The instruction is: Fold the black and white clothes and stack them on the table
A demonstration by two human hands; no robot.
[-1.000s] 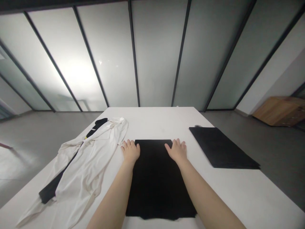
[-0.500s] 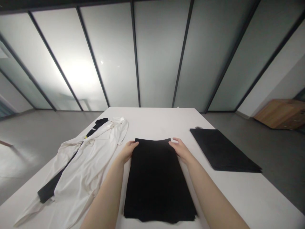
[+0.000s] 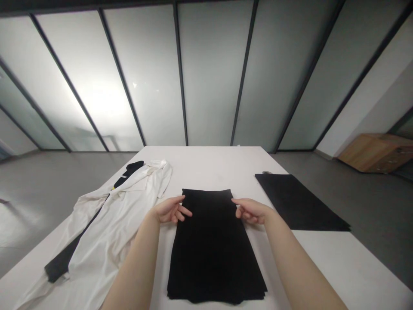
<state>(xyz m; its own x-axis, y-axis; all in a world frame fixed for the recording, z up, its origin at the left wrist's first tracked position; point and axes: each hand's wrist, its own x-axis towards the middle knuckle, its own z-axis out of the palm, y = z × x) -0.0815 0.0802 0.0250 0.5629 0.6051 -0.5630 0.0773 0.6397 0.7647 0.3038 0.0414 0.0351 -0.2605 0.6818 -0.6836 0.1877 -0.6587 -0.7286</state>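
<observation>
A black folded cloth (image 3: 213, 249) lies flat in front of me, its near edge showing several stacked layers. Its exact kind I cannot make out. At its upper left edge is my left hand (image 3: 170, 209), fingers apart and holding nothing, with some fingertips over the fabric. My right hand (image 3: 253, 210) is beside the upper right edge, its index finger stretched toward the cloth and the other fingers loosely curled, with nothing in it. Whether either hand touches the fabric is hard to tell.
On the left of the white table (image 3: 206, 165) lies a white shirt (image 3: 119, 224) beside a long dark strip of fabric (image 3: 64, 258). More flat black cloth (image 3: 300, 204) lies on the right. Beyond stand frosted glass panels (image 3: 209, 86) and a wooden cabinet (image 3: 371, 153).
Both hands have let go of the cloth's far corners and moved slightly toward me and outward, fingers loosened. The cloth stays in place. The view has shifted slightly.
</observation>
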